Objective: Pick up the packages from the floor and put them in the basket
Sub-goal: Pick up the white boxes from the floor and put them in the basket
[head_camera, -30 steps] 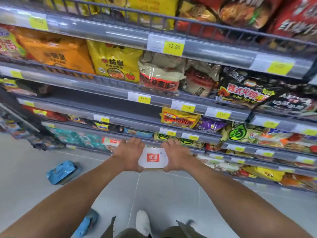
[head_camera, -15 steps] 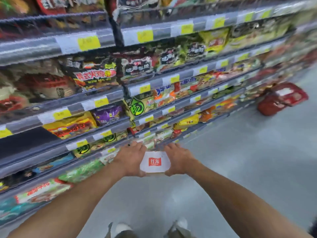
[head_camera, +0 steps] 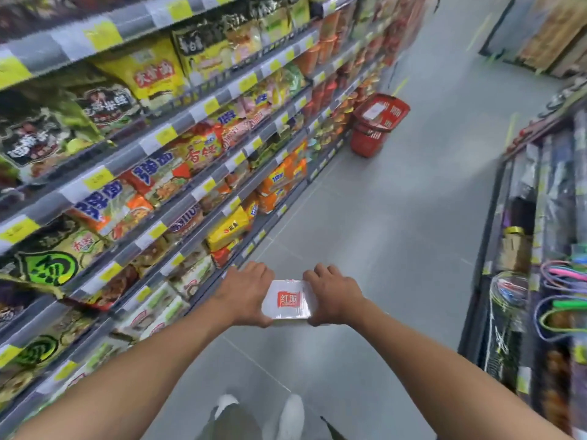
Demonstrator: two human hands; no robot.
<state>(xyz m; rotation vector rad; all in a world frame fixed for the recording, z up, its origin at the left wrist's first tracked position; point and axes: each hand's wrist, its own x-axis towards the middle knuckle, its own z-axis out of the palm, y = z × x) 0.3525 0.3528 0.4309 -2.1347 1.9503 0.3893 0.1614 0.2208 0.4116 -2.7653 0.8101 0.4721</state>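
Clasping white red-labelled package (head_camera: 290,300) by both ends in left grip (head_camera: 246,293) and right grip (head_camera: 333,296), presumably steadying it toward red basket (head_camera: 370,142).

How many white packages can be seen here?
2. One white rectangular package with a red label is held between the left hand and right hand; a second white package lies in the red plastic basket. More may be hidden inside it.

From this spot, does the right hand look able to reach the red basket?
Probably not. The right hand and left hand hold the white package, and the red basket stands far down the aisle beside the shelves. Only bare floor lies between, so walking closer should do.
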